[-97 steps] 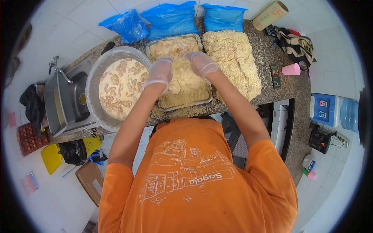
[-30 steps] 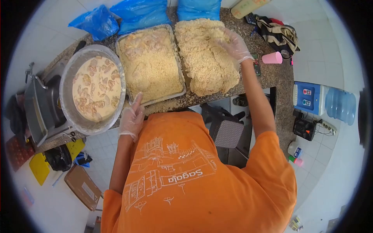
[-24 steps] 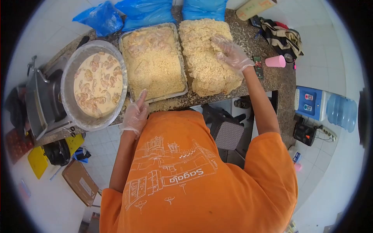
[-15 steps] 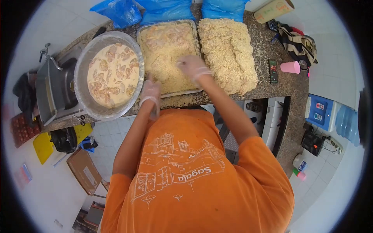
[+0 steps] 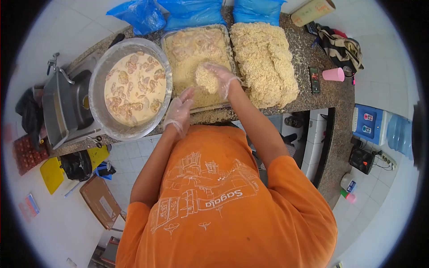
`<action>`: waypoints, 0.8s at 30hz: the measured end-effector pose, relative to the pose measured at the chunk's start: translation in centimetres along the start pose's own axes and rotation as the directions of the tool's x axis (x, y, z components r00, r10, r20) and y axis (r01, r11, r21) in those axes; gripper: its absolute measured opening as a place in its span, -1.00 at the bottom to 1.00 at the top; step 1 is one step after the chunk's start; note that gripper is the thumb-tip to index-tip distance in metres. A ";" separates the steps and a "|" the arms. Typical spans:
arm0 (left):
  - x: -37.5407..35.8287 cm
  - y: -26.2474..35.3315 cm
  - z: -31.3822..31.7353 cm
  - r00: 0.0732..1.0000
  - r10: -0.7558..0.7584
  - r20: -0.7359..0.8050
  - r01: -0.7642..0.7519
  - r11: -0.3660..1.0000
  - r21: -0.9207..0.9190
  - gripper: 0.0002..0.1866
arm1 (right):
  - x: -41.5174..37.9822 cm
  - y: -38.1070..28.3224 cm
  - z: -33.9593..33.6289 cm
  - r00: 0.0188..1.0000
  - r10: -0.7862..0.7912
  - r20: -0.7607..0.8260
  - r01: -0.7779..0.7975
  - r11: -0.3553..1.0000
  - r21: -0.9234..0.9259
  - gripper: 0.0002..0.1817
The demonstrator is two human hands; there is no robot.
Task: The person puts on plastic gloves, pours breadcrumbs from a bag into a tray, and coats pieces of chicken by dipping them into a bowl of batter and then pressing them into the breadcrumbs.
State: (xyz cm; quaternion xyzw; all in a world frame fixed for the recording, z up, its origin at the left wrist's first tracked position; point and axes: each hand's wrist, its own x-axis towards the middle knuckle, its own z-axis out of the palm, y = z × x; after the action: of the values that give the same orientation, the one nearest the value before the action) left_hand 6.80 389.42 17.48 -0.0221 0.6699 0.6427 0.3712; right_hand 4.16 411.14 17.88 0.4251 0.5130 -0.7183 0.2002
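My right hand, in a clear plastic glove, holds a crumb-coated piece above the tray of breadcrumbs. At the tray's lower left corner, my left hand, gloved too, is open with its palm toward the piece and nothing in it. Several pale, lightly crumbed pieces lie at the far end of the tray. Left of it stands a round metal basin of creamy batter with meat pieces. A big pile of coated pieces sits on the right.
Blue plastic bags line the back. A phone, a pink cup and a striped bag lie on the counter's right. The sink is at the left, with scissors by the basin.
My right hand has turned and lifted a coated piece out of the crumbs. My left hand has moved slightly right and opened toward it.
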 end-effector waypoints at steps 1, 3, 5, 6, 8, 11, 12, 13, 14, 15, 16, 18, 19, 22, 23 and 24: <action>-0.1 -0.3 -0.3 1.000 0.022 0.000 -0.022 0.999 0.049 -0.40 | 0.9 0.6 -0.1 1.000 -0.009 0.017 0.009 1.000 0.007 -0.17; -0.7 -1.0 -1.2 0.999 0.037 0.000 -0.037 0.995 0.097 -0.40 | 2.9 2.3 -0.6 0.999 -0.012 0.034 0.012 1.000 0.013 -0.26; -1.3 -1.8 -1.9 0.999 0.033 -0.003 -0.031 0.980 0.197 -0.40 | 4.0 3.2 -1.5 0.917 -0.197 0.347 -0.024 0.841 0.541 -0.37; -1.3 -2.3 -2.1 0.999 0.032 0.001 -0.032 0.981 0.193 -0.40 | 4.1 3.3 -2.0 0.919 -0.196 0.342 -0.021 0.842 0.539 -0.37; -1.4 -3.3 -1.8 0.997 0.058 -0.049 -0.054 0.995 0.087 -0.41 | 1.9 2.1 -2.7 0.974 -0.078 0.212 -0.023 0.898 0.440 -0.42; -2.1 -3.5 -0.2 0.990 0.042 -0.136 -0.052 0.996 -0.074 -0.43 | -3.1 -1.7 -4.9 0.959 -0.166 0.230 0.055 0.904 0.424 -0.37; -2.3 -3.3 0.6 0.983 0.003 -0.185 -0.038 0.982 -0.186 -0.44 | -4.2 -3.2 -6.1 0.961 -0.161 0.226 0.055 0.908 0.415 -0.37; -2.2 -3.6 1.0 0.983 0.001 -0.185 -0.038 0.980 -0.197 -0.44 | -5.1 -4.8 -7.8 0.953 -0.212 0.217 0.129 0.930 0.344 -0.41; -2.2 -4.0 1.1 0.982 0.008 -0.190 -0.046 0.979 -0.199 -0.41 | -6.0 -6.5 -9.4 0.941 -0.263 0.213 0.202 0.941 0.271 -0.45; -2.1 -4.2 1.4 0.980 0.016 -0.197 -0.056 0.978 -0.202 -0.37 | -7.0 -8.8 -10.8 0.943 -0.326 0.066 0.317 0.941 0.117 -0.46; -2.4 -3.5 2.1 0.976 -0.007 -0.218 -0.041 0.976 -0.214 -0.36 | -7.3 -10.7 -12.5 0.912 -0.404 -0.068 0.401 0.914 -0.054 -0.48; -2.2 -4.0 2.7 0.970 -0.003 -0.243 -0.048 0.978 -0.201 -0.36 | -5.2 -14.0 -18.4 0.794 -0.608 0.031 0.542 0.682 -0.491 -0.53; -2.3 -4.2 3.0 0.964 0.004 -0.265 -0.054 0.982 -0.181 -0.36 | -3.5 -15.3 -21.1 0.796 -0.604 0.038 0.541 0.682 -0.493 -0.53; -2.7 -3.7 4.4 0.946 -0.013 -0.323 -0.067 0.969 -0.237 -0.42 | -0.5 -15.1 -24.8 0.661 -0.640 0.391 0.666 0.260 -0.700 -0.52; -2.6 -3.8 4.7 0.944 -0.011 -0.329 -0.071 0.969 -0.236 -0.42 | -1.2 -13.7 -24.4 0.697 -0.581 0.421 0.636 0.228 -0.737 -0.47; -2.7 -4.0 4.8 0.944 -0.001 -0.329 -0.080 0.969 -0.234 -0.42 | -1.5 -12.5 -24.2 0.731 -0.518 0.444 0.606 0.193 -0.772 -0.41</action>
State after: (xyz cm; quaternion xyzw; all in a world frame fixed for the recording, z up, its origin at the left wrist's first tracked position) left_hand 13.07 391.74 15.98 -0.1600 0.6382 0.7149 0.2366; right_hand 5.73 437.77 23.47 0.0065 0.9158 -0.3778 0.1357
